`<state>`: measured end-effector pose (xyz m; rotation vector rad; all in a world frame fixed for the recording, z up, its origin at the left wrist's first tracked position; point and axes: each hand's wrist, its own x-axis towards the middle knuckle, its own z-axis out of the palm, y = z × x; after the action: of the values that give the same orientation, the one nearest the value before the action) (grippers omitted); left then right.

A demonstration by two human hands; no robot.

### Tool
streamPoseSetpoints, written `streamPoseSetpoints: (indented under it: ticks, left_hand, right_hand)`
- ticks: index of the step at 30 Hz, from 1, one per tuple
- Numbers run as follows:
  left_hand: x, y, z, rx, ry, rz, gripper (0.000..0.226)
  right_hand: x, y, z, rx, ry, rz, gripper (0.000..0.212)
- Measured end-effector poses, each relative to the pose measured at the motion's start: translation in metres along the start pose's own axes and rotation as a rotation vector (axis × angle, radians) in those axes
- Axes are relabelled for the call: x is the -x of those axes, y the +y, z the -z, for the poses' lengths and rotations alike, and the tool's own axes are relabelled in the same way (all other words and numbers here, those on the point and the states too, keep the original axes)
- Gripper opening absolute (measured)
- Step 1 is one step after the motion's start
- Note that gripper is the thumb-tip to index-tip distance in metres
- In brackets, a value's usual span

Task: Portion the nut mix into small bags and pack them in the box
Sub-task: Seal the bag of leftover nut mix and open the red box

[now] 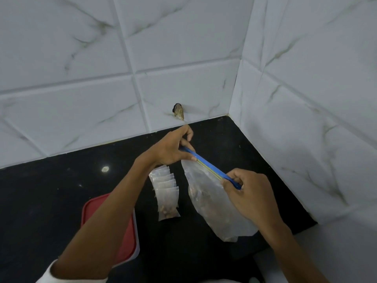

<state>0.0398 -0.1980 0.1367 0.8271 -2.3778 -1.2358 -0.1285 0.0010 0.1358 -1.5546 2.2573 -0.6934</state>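
Head view: both hands hold the big nut-mix bag by its blue zip strip, the left hand pinching the strip's far end and the right hand pinching its near end. The bag sits above the black desk; whether its bottom rests there I cannot tell. The strip's long axis runs diagonally, from far-left to near-right, with the mouth facing up toward the tiled wall and the body trailing down toward the person. Just left of the bag, an overlapping row of small bags lies on the desk, the nearest 1 showing nuts. Farther left of the bag is the red-lidded box, partly under the left forearm. The likely risk: if 1 pinch slips while the seal parts, the slack bag could tip and spill nuts; the left forearm could also scatter the row.
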Motion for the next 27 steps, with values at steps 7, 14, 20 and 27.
streamPoseSetpoints:
  ticks: [7, 14, 20, 27]
  left_hand:
    - [0.004, -0.014, -0.001, 0.246, 0.093, 0.15, 0.046]
    - [0.006, -0.026, -0.013, 0.332, 0.206, 0.17, 0.039]
    - [0.006, -0.029, -0.036, 0.609, 0.26, 0.229, 0.029]
    - [-0.006, -0.015, -0.059, 0.668, 0.394, 0.432, 0.017]
  right_hand:
    - [0.002, 0.001, -0.001, 0.009, 0.003, -0.025, 0.015]
    - [0.003, -0.004, -0.003, -0.008, -0.021, -0.028, 0.012]
    - [0.003, -0.003, -0.005, -0.098, -0.026, -0.032, 0.012]
    - [0.016, 0.005, -0.014, -0.389, -0.108, -0.172, 0.022]
